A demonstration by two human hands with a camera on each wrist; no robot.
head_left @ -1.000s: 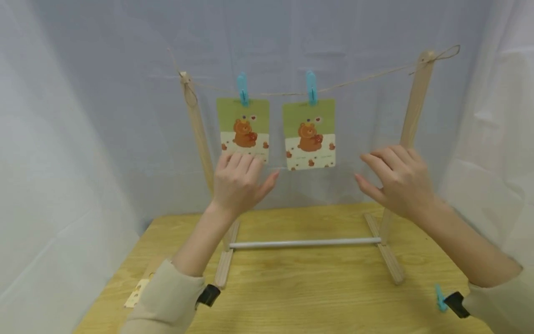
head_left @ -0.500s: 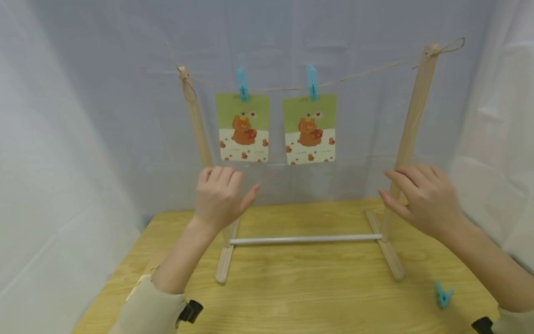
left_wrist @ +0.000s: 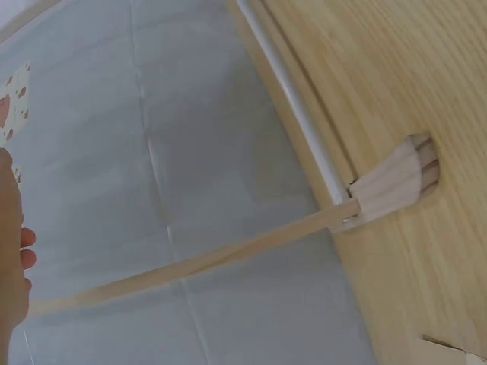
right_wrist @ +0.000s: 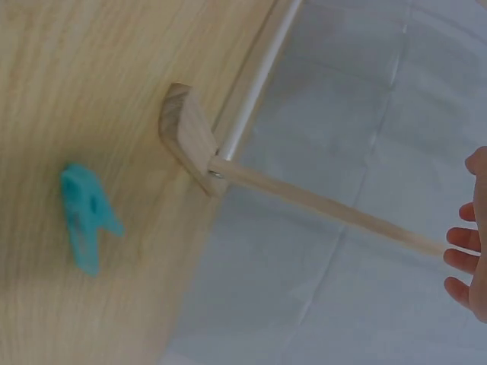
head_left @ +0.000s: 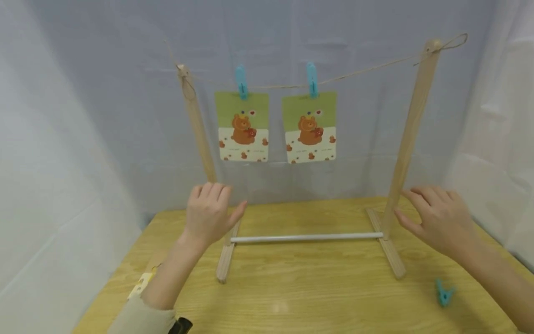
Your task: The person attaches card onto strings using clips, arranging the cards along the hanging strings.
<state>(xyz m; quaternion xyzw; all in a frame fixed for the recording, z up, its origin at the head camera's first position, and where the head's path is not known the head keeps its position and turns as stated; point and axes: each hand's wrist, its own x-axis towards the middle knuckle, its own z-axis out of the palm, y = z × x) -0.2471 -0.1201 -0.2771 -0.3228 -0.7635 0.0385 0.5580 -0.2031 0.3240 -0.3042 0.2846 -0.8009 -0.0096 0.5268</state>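
Two green-and-cream bear cards, the left card point(head_left: 243, 127) and the right card point(head_left: 310, 127), hang side by side from a twine line point(head_left: 367, 70). A blue clothespin point(head_left: 241, 82) clips the left card, and another blue clothespin point(head_left: 312, 81) the right one. My left hand point(head_left: 208, 211) is in the air in front of the left wooden post point(head_left: 198, 127), holding nothing, fingers relaxed. In front of the right wooden post point(head_left: 410, 134), my right hand point(head_left: 438, 218) hovers, also holding nothing, with thumb and index apart. The right wrist view shows its loosely bent fingers point(right_wrist: 463, 260).
A white rod point(head_left: 306, 238) joins the stand's two wooden feet on the table point(head_left: 304, 297). A loose blue clothespin point(head_left: 444, 293) lies at the right, below my right forearm. A yellow-and-white card point(head_left: 141, 284) lies at the left beside my left forearm. Pale sheets enclose the back and sides.
Both hands have moved down and back from the cards, the left to the left and the right to the right. The cards stay hanging.
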